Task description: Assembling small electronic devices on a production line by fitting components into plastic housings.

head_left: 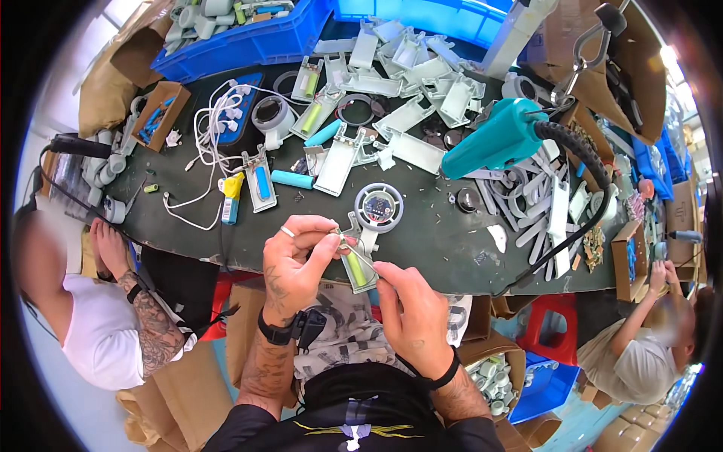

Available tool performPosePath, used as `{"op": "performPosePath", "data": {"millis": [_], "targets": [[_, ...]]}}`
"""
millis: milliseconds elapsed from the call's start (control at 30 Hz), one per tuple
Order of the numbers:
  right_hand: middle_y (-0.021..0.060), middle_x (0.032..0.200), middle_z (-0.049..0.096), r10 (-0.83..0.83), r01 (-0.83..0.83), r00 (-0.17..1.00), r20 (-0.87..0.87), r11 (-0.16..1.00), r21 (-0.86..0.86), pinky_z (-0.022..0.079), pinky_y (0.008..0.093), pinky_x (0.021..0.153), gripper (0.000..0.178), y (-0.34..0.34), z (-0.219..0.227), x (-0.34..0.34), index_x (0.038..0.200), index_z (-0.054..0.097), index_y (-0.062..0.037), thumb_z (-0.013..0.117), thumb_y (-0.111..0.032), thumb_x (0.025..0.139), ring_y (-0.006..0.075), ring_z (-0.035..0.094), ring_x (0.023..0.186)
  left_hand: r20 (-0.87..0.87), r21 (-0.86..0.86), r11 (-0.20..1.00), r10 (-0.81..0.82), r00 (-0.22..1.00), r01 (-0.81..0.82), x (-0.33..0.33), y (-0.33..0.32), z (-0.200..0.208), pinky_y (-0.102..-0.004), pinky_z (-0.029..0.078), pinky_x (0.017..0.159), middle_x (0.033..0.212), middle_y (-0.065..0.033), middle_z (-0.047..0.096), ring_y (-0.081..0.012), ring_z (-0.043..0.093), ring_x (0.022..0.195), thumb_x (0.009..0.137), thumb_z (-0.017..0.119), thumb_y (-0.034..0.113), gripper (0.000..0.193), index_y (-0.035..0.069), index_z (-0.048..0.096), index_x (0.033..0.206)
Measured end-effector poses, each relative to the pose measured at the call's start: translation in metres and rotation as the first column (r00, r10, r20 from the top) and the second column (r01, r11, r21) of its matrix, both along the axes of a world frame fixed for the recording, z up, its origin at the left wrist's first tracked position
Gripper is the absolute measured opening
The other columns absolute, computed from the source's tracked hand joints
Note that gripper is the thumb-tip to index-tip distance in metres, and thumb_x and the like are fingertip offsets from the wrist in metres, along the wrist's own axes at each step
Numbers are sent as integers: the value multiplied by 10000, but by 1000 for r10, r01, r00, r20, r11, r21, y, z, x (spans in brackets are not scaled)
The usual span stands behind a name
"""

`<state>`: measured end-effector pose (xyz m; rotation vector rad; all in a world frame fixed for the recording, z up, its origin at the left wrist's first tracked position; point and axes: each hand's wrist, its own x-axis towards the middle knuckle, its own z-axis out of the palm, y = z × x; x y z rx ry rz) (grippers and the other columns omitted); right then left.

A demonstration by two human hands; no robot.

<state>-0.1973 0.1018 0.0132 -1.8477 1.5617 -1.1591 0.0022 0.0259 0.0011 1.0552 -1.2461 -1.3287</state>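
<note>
A small handheld fan [379, 209] lies at the table's front edge, with its round grey head away from me and its handle shell uncovered. Inside the shell sits a yellow-green battery cell [356, 269]. Thumb and fingers of my left hand [292, 265] are pinched together at the upper left of the shell, over thin wires. From there a thin pale wire [360, 256] runs to the fingertips of my right hand [413, 316], which are closed on its end at the shell's right side. My fingers partly hide the wire ends.
A teal electric screwdriver [489, 139] hangs at the right on a black coiled cord. White shells [410, 68] pile up at the back, before a blue crate [248, 45]. White cables [215, 124] and a glue bottle [230, 200] lie left. Co-workers sit at both sides.
</note>
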Motion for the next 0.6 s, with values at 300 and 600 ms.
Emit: {"op": "performPosePath", "data": {"millis": [300, 600], "targets": [[93, 843, 621, -25, 25, 1000, -10, 1000, 15, 522, 424, 550, 298, -2, -3, 9, 1287, 697, -99, 760, -53, 999, 303, 659, 599, 21, 45, 999, -12, 1000, 11, 4, -2, 5, -294, 627, 831, 1058, -178, 826, -178, 795, 941, 1078, 657, -3, 214, -66, 686, 1281], [103, 853, 629, -6, 7, 1000, 27, 1000, -14, 523, 425, 552, 315, -3, -3, 12, 1306, 688, -85, 757, -36, 1003, 315, 665, 606, -66, 49, 999, 5, 998, -2, 4, -4, 4, -304, 631, 812, 1032, -191, 824, -199, 802, 924, 1080, 653, 4, 193, -67, 677, 1258]]}}
